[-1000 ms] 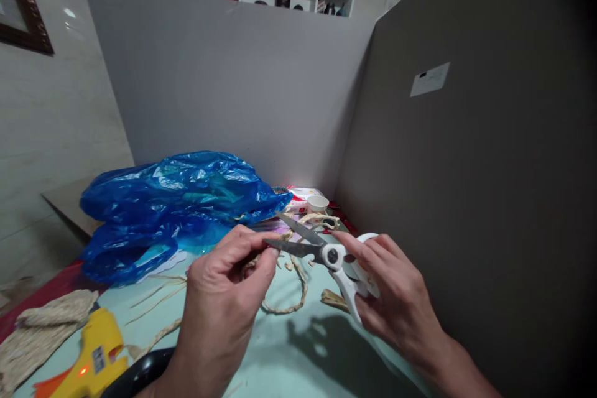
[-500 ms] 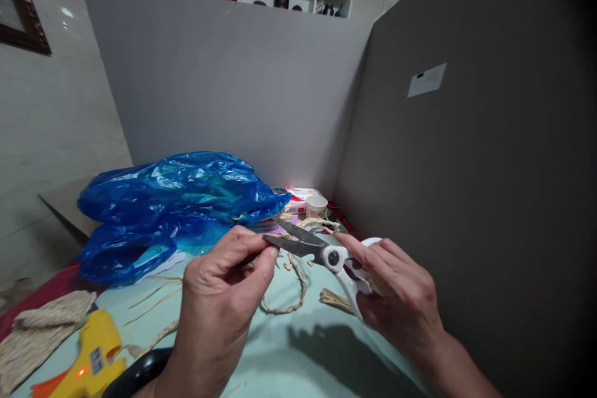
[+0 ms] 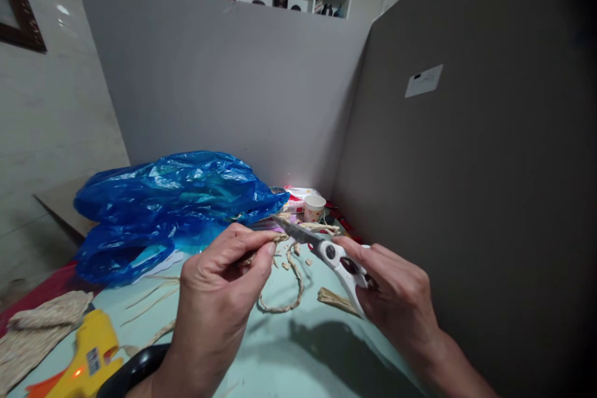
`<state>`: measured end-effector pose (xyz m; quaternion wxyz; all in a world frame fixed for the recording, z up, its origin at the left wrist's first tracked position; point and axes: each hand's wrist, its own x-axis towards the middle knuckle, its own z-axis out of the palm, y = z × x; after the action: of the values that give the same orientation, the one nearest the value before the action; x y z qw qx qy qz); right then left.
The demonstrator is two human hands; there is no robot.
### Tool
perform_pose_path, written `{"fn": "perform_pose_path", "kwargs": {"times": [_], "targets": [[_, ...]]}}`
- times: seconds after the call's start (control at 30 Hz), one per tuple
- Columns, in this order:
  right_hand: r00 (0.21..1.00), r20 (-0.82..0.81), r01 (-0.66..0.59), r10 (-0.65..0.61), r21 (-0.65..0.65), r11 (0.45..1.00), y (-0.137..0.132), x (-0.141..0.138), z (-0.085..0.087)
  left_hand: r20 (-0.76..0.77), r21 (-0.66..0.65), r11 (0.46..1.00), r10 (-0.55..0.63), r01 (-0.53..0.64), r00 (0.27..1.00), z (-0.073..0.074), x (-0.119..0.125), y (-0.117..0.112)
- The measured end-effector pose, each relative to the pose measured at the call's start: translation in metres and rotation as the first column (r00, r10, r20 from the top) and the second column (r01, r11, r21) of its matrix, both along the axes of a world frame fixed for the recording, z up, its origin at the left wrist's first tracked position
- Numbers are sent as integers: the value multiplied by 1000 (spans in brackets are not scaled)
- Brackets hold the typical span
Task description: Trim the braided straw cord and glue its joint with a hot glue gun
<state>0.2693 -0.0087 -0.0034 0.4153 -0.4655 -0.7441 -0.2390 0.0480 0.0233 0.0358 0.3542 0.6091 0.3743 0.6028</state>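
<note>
Between the thumb and forefinger of my left hand (image 3: 228,286) is pinched a braided straw cord (image 3: 280,237), its short end poking out toward the blades. My right hand (image 3: 396,292) grips white-handled scissors (image 3: 332,255) whose blades are closed together, their tip just past that cord end. A loop of twisted straw cord (image 3: 298,289) hangs or lies below the blades; whether it joins the held piece I cannot tell. Small straw scraps (image 3: 285,265) lie on the pale green tabletop (image 3: 261,360) behind my hands.
A blue plastic bag (image 3: 186,193) spreads at the back left. At the front left are a yellow glue gun (image 3: 91,348) with a lit orange light and a woven straw piece (image 3: 44,329). A paper cup (image 3: 314,208) stands at the back; a straw bundle (image 3: 336,300) lies near my right hand.
The scissors' blades, apart half a second ago around the tip of the straw cord, have closed. My right fingers have drawn the handles together; my left hand has barely moved.
</note>
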Motion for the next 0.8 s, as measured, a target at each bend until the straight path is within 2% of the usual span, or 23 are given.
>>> {"fn": "perform_pose_path", "kwargs": {"times": [0.1, 0.2, 0.3, 0.43, 0.5, 0.57, 0.67, 0.73, 0.8], "targets": [[993, -115, -10, -2, -105, 994, 2, 2, -3, -22, -2, 999, -41, 41, 999, -2, 1, 0], [936, -350, -106, 26, -213, 971, 6, 1, -6, -39, -32, 996, -80, 79, 996, -5, 1, 2], [789, -615, -240, -6, -316, 918, 9, -5, -6, -35, -88, 988, -128, 125, 991, -8, 0, 5], [603, -791, -404, -100, -411, 817, 8, -17, 2, -29, -194, 952, -248, 238, 968, -13, 2, 6], [495, -863, -499, -96, -373, 783, 6, -21, 6, -39, -222, 938, -282, 267, 959, -17, 4, 6], [344, -934, -574, -95, -289, 766, 6, -23, 8, -81, -210, 943, -281, 259, 956, -21, 8, 6], [123, -987, -615, -100, -155, 773, 7, -23, 6, -177, -172, 949, -292, 262, 940, -26, 13, 8], [47, -996, -610, -71, -85, 788, 8, -21, 4, -237, -163, 946, -312, 279, 920, -28, 15, 8], [21, -999, -608, -35, -40, 793, 10, -18, 3, -246, -210, 926, -360, 313, 900, -29, 15, 7]]}}
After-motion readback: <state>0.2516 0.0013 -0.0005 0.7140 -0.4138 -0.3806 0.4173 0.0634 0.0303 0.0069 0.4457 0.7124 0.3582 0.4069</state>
